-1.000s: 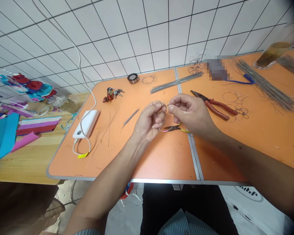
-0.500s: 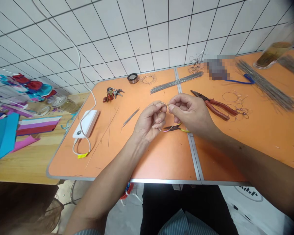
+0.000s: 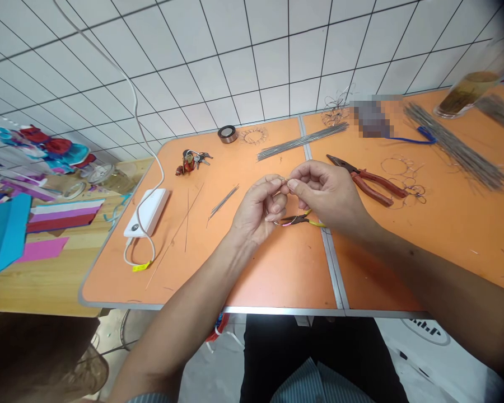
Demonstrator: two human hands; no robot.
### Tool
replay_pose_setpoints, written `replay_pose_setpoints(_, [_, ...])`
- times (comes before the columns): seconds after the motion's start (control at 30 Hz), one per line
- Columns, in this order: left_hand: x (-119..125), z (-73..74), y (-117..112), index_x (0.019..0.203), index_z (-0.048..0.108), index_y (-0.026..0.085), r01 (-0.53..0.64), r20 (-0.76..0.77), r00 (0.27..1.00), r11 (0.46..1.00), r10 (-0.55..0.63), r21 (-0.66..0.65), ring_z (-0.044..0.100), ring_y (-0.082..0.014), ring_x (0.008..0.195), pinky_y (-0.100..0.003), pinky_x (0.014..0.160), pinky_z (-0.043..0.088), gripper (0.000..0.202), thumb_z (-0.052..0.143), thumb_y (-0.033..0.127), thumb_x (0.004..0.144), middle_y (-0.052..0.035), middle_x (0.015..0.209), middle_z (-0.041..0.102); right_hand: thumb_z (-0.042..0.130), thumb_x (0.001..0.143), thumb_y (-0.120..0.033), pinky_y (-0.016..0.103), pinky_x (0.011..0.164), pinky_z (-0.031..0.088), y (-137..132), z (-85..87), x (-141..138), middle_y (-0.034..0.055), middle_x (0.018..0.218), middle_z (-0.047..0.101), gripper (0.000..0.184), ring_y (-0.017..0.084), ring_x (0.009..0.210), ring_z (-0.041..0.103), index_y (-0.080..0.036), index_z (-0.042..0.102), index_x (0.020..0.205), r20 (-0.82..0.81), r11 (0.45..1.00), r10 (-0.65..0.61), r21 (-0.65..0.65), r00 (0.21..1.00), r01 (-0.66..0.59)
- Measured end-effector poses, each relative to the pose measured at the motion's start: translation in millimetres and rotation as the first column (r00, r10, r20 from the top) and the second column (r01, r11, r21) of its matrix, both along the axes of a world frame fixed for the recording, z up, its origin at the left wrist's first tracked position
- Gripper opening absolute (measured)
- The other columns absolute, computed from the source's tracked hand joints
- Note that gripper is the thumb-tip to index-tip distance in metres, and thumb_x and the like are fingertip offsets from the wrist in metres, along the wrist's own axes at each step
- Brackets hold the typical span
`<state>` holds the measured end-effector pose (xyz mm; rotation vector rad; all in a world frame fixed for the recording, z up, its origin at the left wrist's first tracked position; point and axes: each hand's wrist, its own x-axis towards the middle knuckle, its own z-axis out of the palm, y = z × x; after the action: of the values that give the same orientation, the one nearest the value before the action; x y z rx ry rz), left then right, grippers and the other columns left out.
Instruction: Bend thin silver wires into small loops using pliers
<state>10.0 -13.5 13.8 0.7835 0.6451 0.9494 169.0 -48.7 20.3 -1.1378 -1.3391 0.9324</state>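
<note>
your left hand (image 3: pixel 258 206) and right hand (image 3: pixel 325 187) pinch the thin silvery pink-beaded wire loop (image 3: pixel 287 224) between them, above small yellow-handled dark metal pliers (image 3: pixel 301 220); probably light, springy, easily bent, so hold near its ends.

Head view, forward and down over table (image 3: pixel 277 280)

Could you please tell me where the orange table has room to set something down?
Room shows in front, between the left forearm and metal seam, and, barring scraps, between the right forearm and large wire bundle. Crowded: around the red-handled pliers.
</note>
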Motion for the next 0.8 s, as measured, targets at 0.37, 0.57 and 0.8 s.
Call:
replay_pose_setpoints(0.37, [-1,-9.9,-1,0.086,0.07,0.02,-0.087,-0.212,0.965,0.954,0.151,0.287,0.051,-0.0063,0.05,-0.021,0.049,0.04,0.014,0.08,0.03,0.083,0.002,0.072,0.07,0.07,0.095,-0.024,0.032,0.061,0.044,4,-3.1,12,0.0008,0.079,0.072,0.008,0.015,0.067,0.058,-0.021,0.076,0.091,0.304,0.993,-0.09,0.1,0.948,0.062])
replay_pose_setpoints(0.57, [-3,-11.9,1,0.081,0.069,0.019,-0.071,-0.267,0.95,0.947,0.16,0.314,0.053,-0.0069,0.051,-0.022,0.051,0.041,0.026,0.084,0.04,0.087,0.0014,0.071,0.069,0.072,0.094,-0.024,0.033,0.067,0.048,6,-4.6,13,0.0025,0.084,0.076,0.006,0.018,0.074,0.064,-0.02,0.077,0.091,0.304,0.996,-0.067,0.078,0.95,0.045])
replay_pose_setpoints(0.8, [-1,-13.7,3,0.08,0.065,0.02,-0.158,-0.239,0.939,0.929,0.246,0.336,0.036,-0.0048,0.045,-0.023,0.043,0.025,0.03,0.087,0.04,0.085,0.0053,0.063,0.058,0.077,0.088,-0.023,0.034,0.069,0.057,7,-4.7,11,0.0038,0.087,0.077,0.009,0.019,0.076,0.07,-0.021,0.077,0.097,0.183,1.0,-0.007,-0.018,0.983,0.011])
